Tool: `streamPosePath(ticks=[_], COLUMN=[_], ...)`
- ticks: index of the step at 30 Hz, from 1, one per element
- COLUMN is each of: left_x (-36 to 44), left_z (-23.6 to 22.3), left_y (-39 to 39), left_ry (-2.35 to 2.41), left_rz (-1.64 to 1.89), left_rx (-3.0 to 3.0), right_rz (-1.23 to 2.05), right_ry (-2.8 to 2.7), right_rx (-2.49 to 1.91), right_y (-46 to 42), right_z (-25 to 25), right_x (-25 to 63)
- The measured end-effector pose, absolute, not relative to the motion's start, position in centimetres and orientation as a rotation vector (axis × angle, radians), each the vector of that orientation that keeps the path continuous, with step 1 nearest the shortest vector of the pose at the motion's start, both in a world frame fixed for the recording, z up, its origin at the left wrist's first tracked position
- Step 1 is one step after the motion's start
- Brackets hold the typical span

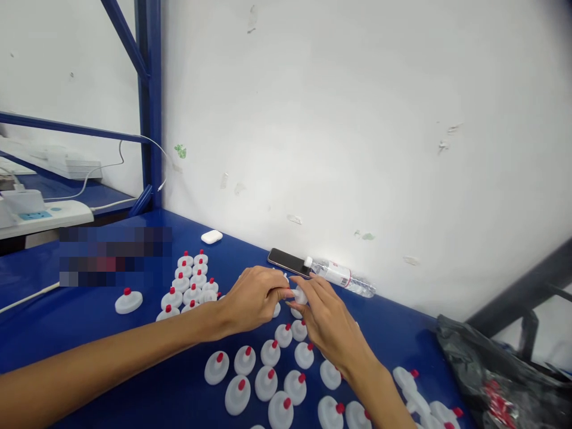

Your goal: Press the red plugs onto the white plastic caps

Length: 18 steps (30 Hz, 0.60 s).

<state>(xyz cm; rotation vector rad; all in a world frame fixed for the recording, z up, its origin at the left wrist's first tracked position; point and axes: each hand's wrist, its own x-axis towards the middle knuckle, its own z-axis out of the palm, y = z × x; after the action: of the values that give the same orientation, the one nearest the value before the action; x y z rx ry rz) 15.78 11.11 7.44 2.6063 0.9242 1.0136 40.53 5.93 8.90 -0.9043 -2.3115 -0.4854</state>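
My two hands meet over the blue table, around one small white plastic bottle (pixel 300 295). The fingers and thumb of my right hand (pixel 328 319) are closed round its body. On the left side of that bottle, my left hand (pixel 255 298) pinches at its narrow end; the fingers hide whether a cap is there. Below and between my forearms stand several white bottles (pixel 266 383) with red caps, loosely spaced. Closer rows of the same red-capped bottles (pixel 181 283) stand beyond my left forearm.
Along the wall lie a phone (pixel 288 261), a clear water bottle (pixel 342 276) and a white case (pixel 211 237). One capped bottle (pixel 128 301) stands apart at left. More bottles (pixel 420 398) lie at right beside a black plastic bag (pixel 482 351) with red pieces. A power strip (pixel 53 215) is at far left.
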Motion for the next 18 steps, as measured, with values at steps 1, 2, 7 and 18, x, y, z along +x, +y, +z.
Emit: streamPosePath(ticks=[1, 2, 7, 18], left_x=[15.7, 15.7, 15.2, 16.3], left_z=[7.4, 7.4, 7.0, 9.6], left_y=[11.1, 11.2, 11.2, 10.6], left_ry=[0.928, 0.931, 0.922, 1.085], left_rz=[1.018, 1.022, 1.018, 0.895], left_rx=[2.610, 2.614, 2.639, 2.719], right_rz=[-0.481, -0.474, -0.422, -0.321], right_ry=[-2.314, -2.315, -2.318, -2.159], right_rx=[-0.895, -0.889, -0.910, -1.100], right_y=[5.9, 5.9, 5.6, 5.5], right_z=[9.0, 9.1, 9.2, 11.1], right_x=[40.4, 40.3, 39.8, 41.7])
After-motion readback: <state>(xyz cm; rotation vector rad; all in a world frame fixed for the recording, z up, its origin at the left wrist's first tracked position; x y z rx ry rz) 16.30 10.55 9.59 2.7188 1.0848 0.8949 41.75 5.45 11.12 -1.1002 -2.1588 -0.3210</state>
